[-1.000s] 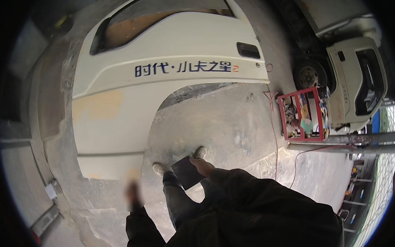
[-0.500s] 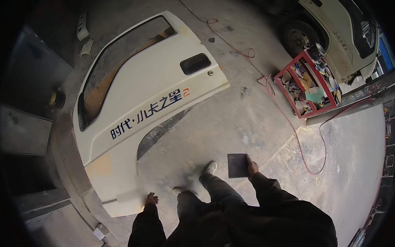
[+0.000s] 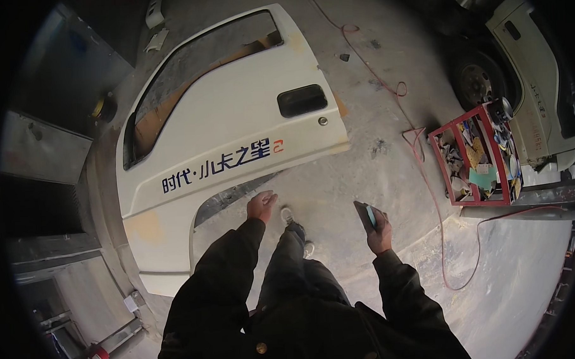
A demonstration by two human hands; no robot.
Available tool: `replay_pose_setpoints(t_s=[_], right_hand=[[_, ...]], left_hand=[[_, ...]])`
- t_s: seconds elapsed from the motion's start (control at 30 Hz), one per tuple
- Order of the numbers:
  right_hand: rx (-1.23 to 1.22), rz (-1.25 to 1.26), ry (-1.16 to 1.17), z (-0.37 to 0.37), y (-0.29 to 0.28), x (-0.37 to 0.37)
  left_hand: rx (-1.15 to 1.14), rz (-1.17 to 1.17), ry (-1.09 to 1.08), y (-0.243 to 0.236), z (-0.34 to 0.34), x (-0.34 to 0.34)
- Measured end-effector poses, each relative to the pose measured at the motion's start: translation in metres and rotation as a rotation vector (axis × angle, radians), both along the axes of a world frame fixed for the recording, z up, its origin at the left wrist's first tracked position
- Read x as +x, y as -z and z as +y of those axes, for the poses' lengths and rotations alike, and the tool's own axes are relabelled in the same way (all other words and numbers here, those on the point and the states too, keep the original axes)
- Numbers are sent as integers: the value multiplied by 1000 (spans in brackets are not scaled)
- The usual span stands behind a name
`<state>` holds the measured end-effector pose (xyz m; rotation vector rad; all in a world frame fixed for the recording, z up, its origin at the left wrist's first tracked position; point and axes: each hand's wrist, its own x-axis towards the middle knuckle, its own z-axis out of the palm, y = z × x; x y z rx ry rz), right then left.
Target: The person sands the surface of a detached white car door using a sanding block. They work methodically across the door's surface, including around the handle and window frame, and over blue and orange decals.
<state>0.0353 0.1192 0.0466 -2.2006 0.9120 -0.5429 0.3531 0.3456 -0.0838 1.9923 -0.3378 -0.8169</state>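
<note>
In my right hand [image 3: 380, 232] is a dark, flat sheet of what looks like sandpaper [image 3: 365, 217], tilted, with a pale teal strip along the side by my fingers. My left hand [image 3: 261, 207] is raised in front of me with its fingers curled together; nothing shows in it. It overlaps the lower edge of a large white vehicle door [image 3: 228, 124], but I cannot tell whether it touches. The door has a bare window opening, a dark handle recess [image 3: 302, 100], a round lock [image 3: 323, 121], blue and red lettering and a yellowish patch [image 3: 145, 227].
A red-framed cart [image 3: 483, 166] full of rags and scraps stands at the right, by a parked truck [image 3: 518, 76]. A thin red hose [image 3: 443, 250] loops over the concrete floor. Metal cabinets [image 3: 43, 153] line the left side. My feet are just beyond my hands.
My left hand has risen away from the door's lower corner, its fingers now curled. The sheet in my right hand has turned from flat-on to tilted. My view and stance have shifted.
</note>
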Motion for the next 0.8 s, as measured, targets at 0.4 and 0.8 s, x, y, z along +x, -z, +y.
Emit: replay_pose_setpoints(t_s=[0.4, 0.8], right_hand=[[-415, 286, -767, -79, 56, 215], [-370, 365, -1054, -83, 48, 254]], left_hand=[[-519, 786, -705, -19, -94, -1], [-453, 644, -897, -33, -111, -9]])
